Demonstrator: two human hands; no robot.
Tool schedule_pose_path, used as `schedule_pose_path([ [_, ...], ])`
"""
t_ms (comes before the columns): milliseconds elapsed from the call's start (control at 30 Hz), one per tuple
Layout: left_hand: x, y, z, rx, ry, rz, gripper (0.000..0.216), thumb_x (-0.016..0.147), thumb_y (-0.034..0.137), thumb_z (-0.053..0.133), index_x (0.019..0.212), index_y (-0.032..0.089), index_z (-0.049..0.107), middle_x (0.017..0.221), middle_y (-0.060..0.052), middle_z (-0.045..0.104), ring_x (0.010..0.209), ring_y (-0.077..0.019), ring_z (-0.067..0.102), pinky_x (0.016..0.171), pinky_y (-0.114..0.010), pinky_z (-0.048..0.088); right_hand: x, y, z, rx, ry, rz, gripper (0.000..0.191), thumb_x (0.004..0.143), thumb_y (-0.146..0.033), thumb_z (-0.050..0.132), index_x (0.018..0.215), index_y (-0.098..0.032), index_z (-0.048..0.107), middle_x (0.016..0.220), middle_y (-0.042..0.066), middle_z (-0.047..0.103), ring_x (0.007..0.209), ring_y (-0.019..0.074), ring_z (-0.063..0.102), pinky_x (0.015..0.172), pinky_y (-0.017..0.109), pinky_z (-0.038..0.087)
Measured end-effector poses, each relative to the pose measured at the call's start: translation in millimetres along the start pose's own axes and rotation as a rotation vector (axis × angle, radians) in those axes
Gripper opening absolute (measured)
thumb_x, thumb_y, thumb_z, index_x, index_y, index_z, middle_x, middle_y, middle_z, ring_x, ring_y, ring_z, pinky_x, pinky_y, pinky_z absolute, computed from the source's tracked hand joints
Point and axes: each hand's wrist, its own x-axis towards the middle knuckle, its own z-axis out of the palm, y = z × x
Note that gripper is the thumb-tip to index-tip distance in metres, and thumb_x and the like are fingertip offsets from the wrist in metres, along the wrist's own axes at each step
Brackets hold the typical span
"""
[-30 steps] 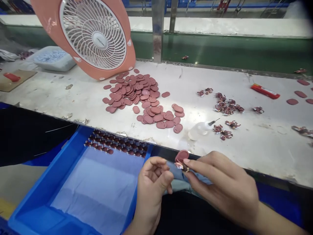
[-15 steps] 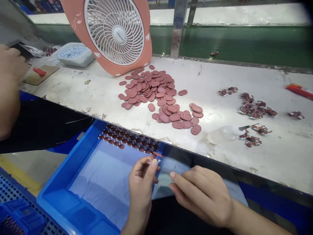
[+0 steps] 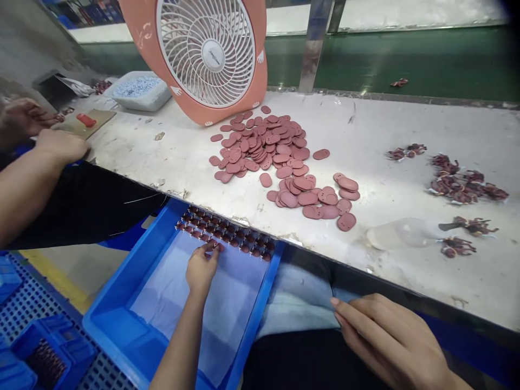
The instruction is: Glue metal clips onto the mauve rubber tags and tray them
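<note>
My left hand point(image 3: 202, 268) reaches over the blue bin point(image 3: 260, 319), its fingertips closed on a small brown figure on a reddish oval base point(image 3: 220, 247), mostly hidden by the fingers. Just beyond it, rows of similar small figures point(image 3: 231, 233) stand on the white sheet point(image 3: 179, 292) lining the bin. My right hand point(image 3: 390, 338) is held above my lap, fingers together and thumb close to the index finger, with nothing visible in it. On the bench beyond lies a heap of reddish oval discs point(image 3: 276, 146).
An orange fan point(image 3: 213, 54) stands behind the discs. To the right lie a clear bottle with a dark tip point(image 3: 402, 233) and loose brown figures point(image 3: 463, 184). At left, a co-worker's hands point(image 3: 60, 143) are near a tray of pale bits point(image 3: 140, 92). A green belt point(image 3: 406, 65) runs behind.
My left hand has moved left and down to the rows in the bin, carrying the figure with its base. My right hand has drawn away to the right. The view has shifted slightly.
</note>
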Motion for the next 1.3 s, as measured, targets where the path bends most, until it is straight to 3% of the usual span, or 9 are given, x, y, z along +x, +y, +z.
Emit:
schedule_pose_path([
  [433, 7.0, 3.5, 5.0, 0.148, -0.027, 0.026, 0.032, 0.094, 0.04, 0.06, 0.117, 0.018, 0.064, 0.116, -0.009, 0.067, 0.099, -0.0238, 0.066, 0.086, -0.046, 0.055, -0.7, 3.0, -4.0, -0.006, 0.007, 0.025, 0.026, 0.087, 0.002, 0.066, 0.111, -0.008, 0.065, 0.078, 0.006, 0.068, 0.064, 0.0155, 0.062, 0.057, 0.029, 0.053],
  [633, -3.7, 13.0, -1.9, 0.075, 0.138, 0.097, 0.03, 0.089, 0.044, 0.065, 0.103, 0.018, 0.069, 0.099, -0.007, 0.069, 0.084, -0.0222, 0.066, 0.078, -0.043, 0.055, -2.8, 5.0, -10.1, -0.026, 0.017, 0.043, 0.029, 0.087, 0.001, 0.065, 0.114, -0.011, 0.066, 0.08, 0.004, 0.069, 0.065, 0.0148, 0.062, 0.056, 0.028, 0.053],
  [733, -26.0, 38.3, -10.4, -0.045, 0.403, 0.23, 0.036, 0.091, 0.047, 0.058, 0.11, 0.018, 0.068, 0.108, -0.013, 0.065, 0.092, -0.0263, 0.064, 0.08, -0.042, 0.053, -6.1, 8.1, -22.3, -0.062, 0.101, 0.097, 0.033, 0.087, 0.001, 0.065, 0.115, -0.014, 0.065, 0.082, 0.002, 0.067, 0.069, 0.014, 0.062, 0.062, 0.028, 0.051],
  [800, -43.5, 67.6, -17.5, -0.134, 0.564, 0.363, 0.042, 0.092, 0.048, 0.055, 0.116, 0.015, 0.066, 0.115, -0.017, 0.062, 0.106, -0.0288, 0.06, 0.089, -0.043, 0.05, -8.1, 12.8, -29.9, -0.141, 0.227, 0.207, 0.035, 0.085, 0.001, 0.067, 0.116, -0.017, 0.065, 0.087, 0.004, 0.066, 0.074, 0.0163, 0.061, 0.068, 0.031, 0.049],
  [867, -58.0, 105.4, -25.7, -0.194, 0.632, 0.513, 0.037, 0.089, 0.047, 0.061, 0.11, 0.018, 0.07, 0.116, -0.015, 0.063, 0.111, -0.029, 0.059, 0.101, -0.045, 0.043, -7.5, 20.3, -34.1, -0.232, 0.349, 0.336, 0.037, 0.086, -0.006, 0.069, 0.12, -0.019, 0.062, 0.093, 0.006, 0.064, 0.078, 0.0204, 0.059, 0.073, 0.036, 0.047],
  [967, -68.2, 164.3, -38.9, -0.239, 0.595, 0.814, 0.029, 0.087, 0.041, 0.069, 0.11, 0.024, 0.073, 0.114, -0.01, 0.067, 0.107, -0.0271, 0.061, 0.099, -0.044, 0.042, 1.0, 34.3, -33.7, -0.301, 0.363, 0.515, 0.047, 0.09, -0.034, 0.07, 0.131, -0.017, 0.054, 0.098, 0.01, 0.061, 0.081, 0.0262, 0.055, 0.075, 0.042, 0.045],
  [1067, -67.3, 202.8, -48.3, -0.045, 0.464, 0.957, 0.034, 0.085, 0.045, 0.072, 0.112, 0.025, 0.074, 0.106, -0.009, 0.071, 0.101, -0.03, 0.06, 0.088, -0.045, 0.043, 14.5, 46.1, -30.1, -0.292, 0.281, 0.623, 0.058, 0.089, -0.055, 0.066, 0.13, -0.016, 0.053, 0.106, 0.013, 0.06, 0.085, 0.029, 0.055, 0.075, 0.044, 0.046],
  [1167, -62.6, 213.2, -48.9, 0.109, 0.4, 1.014, 0.031, 0.086, 0.043, 0.071, 0.111, 0.027, 0.075, 0.105, -0.008, 0.073, 0.1, -0.0308, 0.06, 0.084, -0.045, 0.04, 23.5, 51.7, -28.1, -0.229, 0.254, 0.644, 0.042, 0.09, -0.052, 0.064, 0.115, -0.019, 0.061, 0.107, 0.012, 0.062, 0.091, 0.0303, 0.056, 0.078, 0.044, 0.045],
  [1300, -62.3, 207.3, -44.8, -0.107, 0.451, 1.021, 0.02, 0.09, 0.037, 0.067, 0.103, 0.026, 0.078, 0.099, -0.008, 0.075, 0.094, -0.0284, 0.061, 0.082, -0.043, 0.04, 21.4, 48.5, -28.5, -0.058, 0.319, 0.681, 0.029, 0.09, -0.042, 0.066, 0.11, -0.021, 0.061, 0.102, 0.009, 0.064, 0.094, 0.0294, 0.059, 0.081, 0.043, 0.046],
])
